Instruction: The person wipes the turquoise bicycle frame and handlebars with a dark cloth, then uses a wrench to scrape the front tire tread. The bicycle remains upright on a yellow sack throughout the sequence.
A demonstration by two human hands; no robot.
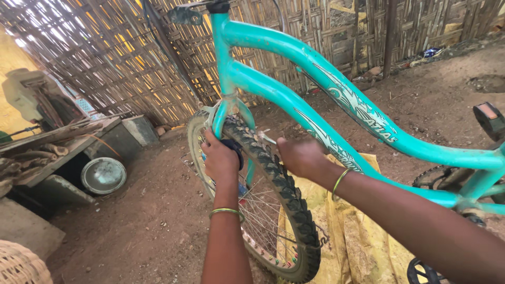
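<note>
Item: teal bicycle (294, 100), upright on a dirt floor (158, 210), front end under work.

Left hand (221, 160): closed around a dark, rounded part at the fork, pressed against the side of the front wheel (273, 210) just below the fork crown. What the dark part is cannot be told.

Right hand (301, 156): closed around a slim silver tool (265, 139), likely a spanner, whose tip reaches to the knobbly tyre near the fork. Both wrists carry thin metal bangles.

State of work: judged to be mid-way. The wheel sits in the fork, tyre mounted, spokes with coloured beads in place; the fitting at the fork is being held and turned, so it appears neither free nor finished. Whether it is being loosened or tightened cannot be told.

Surroundings:
- Yellow woven sack (357, 252) spread on the floor beneath the frame.
- Rear pedal (489, 120) at the right edge; chainwheel partly seen below it.
- Woven bamboo wall (105, 52) behind, light coming through.
- Low wooden surface (58, 142) at left, stacked with sticks and scrap.
- Round metal lid (103, 175) leaning beside it.
- Wicker basket (21, 263) at the lower left corner.

Obstructions: the tyre and the fork blades crowd the fitting, leaving little room for the tool to swing; the left forearm crosses the spokes.
</note>
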